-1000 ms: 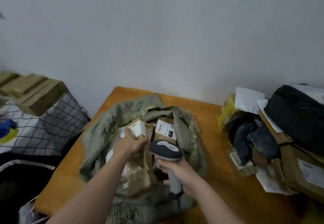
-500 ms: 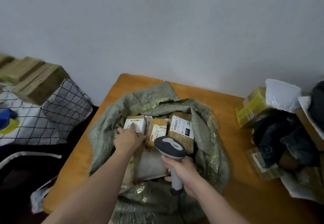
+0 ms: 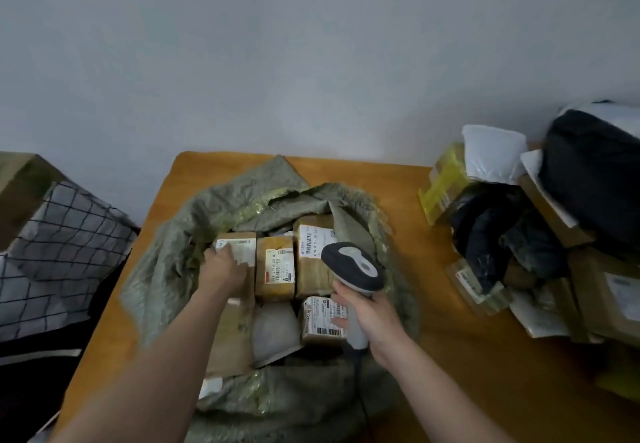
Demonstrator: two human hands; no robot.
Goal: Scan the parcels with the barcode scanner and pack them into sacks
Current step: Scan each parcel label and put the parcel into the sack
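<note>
An olive woven sack (image 3: 166, 262) lies open on the orange table (image 3: 450, 356). Three brown labelled boxes stand side by side inside it. My left hand (image 3: 223, 269) grips the leftmost box (image 3: 244, 240), fingers over its label. Beside it are the middle box (image 3: 275, 269) and the taller right box (image 3: 311, 259). Closer to me in the sack lie another labelled box (image 3: 320, 321) and a white mailer (image 3: 273, 331). My right hand (image 3: 370, 318) holds the grey barcode scanner (image 3: 353, 266) by its handle above the sack's right side.
A pile of parcels (image 3: 519, 234) fills the table's right end: brown boxes, dark bags, a white mailer (image 3: 491, 155) and a yellow-taped box (image 3: 446, 182). Left of the table sit a checked cloth (image 3: 69, 234) and a cardboard box (image 3: 17, 182). A plain wall stands behind.
My left hand lowered the small box into the sack and set it at the left of the row. The scanner stayed over the sack; the view shifted.
</note>
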